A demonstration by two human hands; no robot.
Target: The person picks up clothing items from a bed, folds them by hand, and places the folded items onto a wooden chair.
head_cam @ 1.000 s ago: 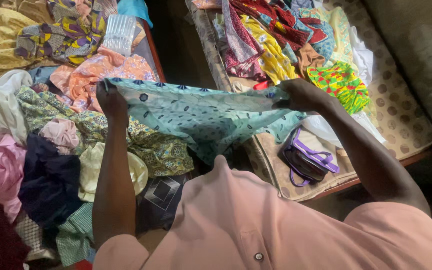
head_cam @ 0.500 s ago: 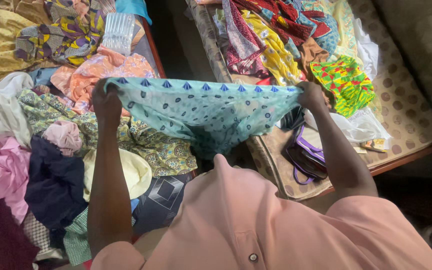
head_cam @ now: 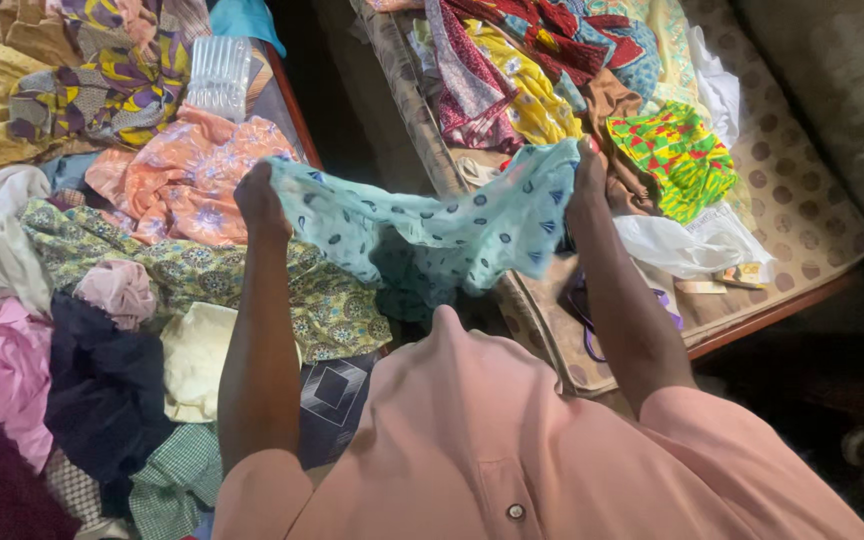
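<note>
I hold a light teal cloth with dark blue spots [head_cam: 422,225] up in front of my chest. My left hand [head_cam: 257,200] grips its left top corner. My right hand [head_cam: 587,180] grips the right top corner. The cloth sags in a loose fold between the two hands, its lower part hanging down toward my pink shirt [head_cam: 512,440]. Below my left hand lies a pile of clothes, with a green-yellow patterned cloth [head_cam: 192,270] nearest.
Left: a heap of mixed clothes, an orange floral cloth [head_cam: 182,170] and a clear ribbed plastic piece [head_cam: 217,75]. Right: a dotted mattress [head_cam: 802,190] with colourful fabrics, a bright green patterned cloth [head_cam: 677,155], a white plastic bag [head_cam: 692,245] and a purple-strapped bag [head_cam: 592,310]. A dark gap [head_cam: 337,110] separates them.
My hands have come closer together, so the taut, spread cloth now sags and folds in the middle. The right hand moved left and slightly up.
</note>
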